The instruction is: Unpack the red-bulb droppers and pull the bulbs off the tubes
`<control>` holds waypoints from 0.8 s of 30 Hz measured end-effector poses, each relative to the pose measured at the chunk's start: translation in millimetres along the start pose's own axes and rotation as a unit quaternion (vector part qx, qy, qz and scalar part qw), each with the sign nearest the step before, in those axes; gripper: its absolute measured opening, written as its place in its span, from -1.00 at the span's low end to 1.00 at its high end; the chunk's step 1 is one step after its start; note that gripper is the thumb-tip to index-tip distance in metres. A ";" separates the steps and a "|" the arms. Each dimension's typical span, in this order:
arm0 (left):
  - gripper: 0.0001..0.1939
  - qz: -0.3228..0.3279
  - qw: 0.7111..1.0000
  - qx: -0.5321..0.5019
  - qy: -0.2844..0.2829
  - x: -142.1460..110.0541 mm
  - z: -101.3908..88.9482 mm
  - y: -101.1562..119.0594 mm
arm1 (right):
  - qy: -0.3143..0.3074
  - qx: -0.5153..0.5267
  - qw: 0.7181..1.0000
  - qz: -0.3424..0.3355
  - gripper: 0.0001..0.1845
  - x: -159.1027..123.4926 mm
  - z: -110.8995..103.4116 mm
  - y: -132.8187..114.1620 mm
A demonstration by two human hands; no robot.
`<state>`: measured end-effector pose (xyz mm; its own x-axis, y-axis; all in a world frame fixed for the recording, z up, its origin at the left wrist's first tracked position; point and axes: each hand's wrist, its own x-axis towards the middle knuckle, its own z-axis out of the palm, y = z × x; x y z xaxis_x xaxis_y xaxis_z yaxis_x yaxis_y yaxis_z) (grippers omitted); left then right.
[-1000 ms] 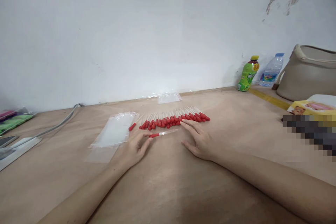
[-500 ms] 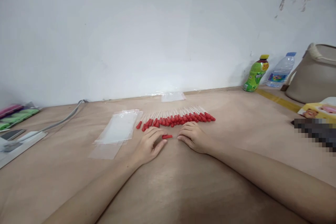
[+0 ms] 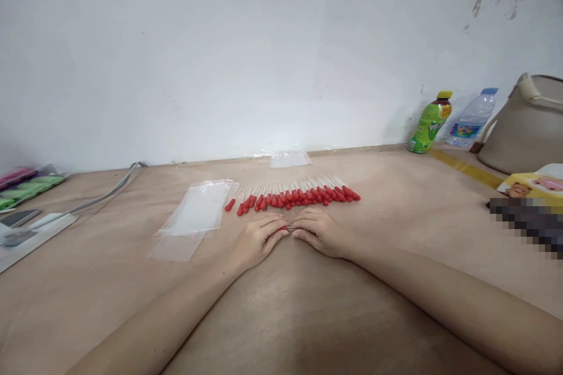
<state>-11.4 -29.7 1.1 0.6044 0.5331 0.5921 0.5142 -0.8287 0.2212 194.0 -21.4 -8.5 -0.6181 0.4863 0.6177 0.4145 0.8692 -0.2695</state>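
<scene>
Near the table's middle, a dropper (image 3: 284,228) lies crosswise between my two hands, with little of it visible. My left hand (image 3: 259,240) has its fingers and thumb closed round the red rubber bulb end. The thin clear tube runs into my right hand (image 3: 323,233), whose fingers and thumb pinch it and cover its far part. The fingertips of both hands are almost touching. Just beyond them, several droppers (image 3: 303,195) lie in a row, red bulbs towards me and clear tubes pointing at the wall.
Clear plastic bags (image 3: 197,211) are stacked left of the row, and another bag (image 3: 290,159) lies by the wall. A grey cable (image 3: 108,193) and a phone (image 3: 21,218) are at far left. A green bottle (image 3: 431,123), a clear bottle (image 3: 470,120) and a beige bag (image 3: 523,129) stand at right.
My left hand has moved right, closing over the red bulb that showed more fully before. The right hand has shifted slightly left, so the gap between the hands is narrower.
</scene>
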 end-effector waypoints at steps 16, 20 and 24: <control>-0.82 0.037 0.997 0.062 -0.022 -0.9 0.1 1.2 | 0.003 0.007 1.000 -0.011 -0.74 -2.1 3.4 -4.5; -0.81 0.027 0.998 0.054 -0.037 -0.2 -3.1 3.1 | 0.019 0.005 1.000 -0.022 -0.76 -3.7 3.1 -3.8; -0.80 0.024 0.998 0.049 -0.036 0.3 -6.0 4.5 | 0.025 -0.003 0.999 -0.031 -0.79 -4.7 3.3 -2.4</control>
<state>-12.6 -34.3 6.8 0.6704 0.5068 0.5420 0.5381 -0.8350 0.1152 193.8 -25.5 -13.2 -0.6088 0.4259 0.6693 0.3803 0.8971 -0.2249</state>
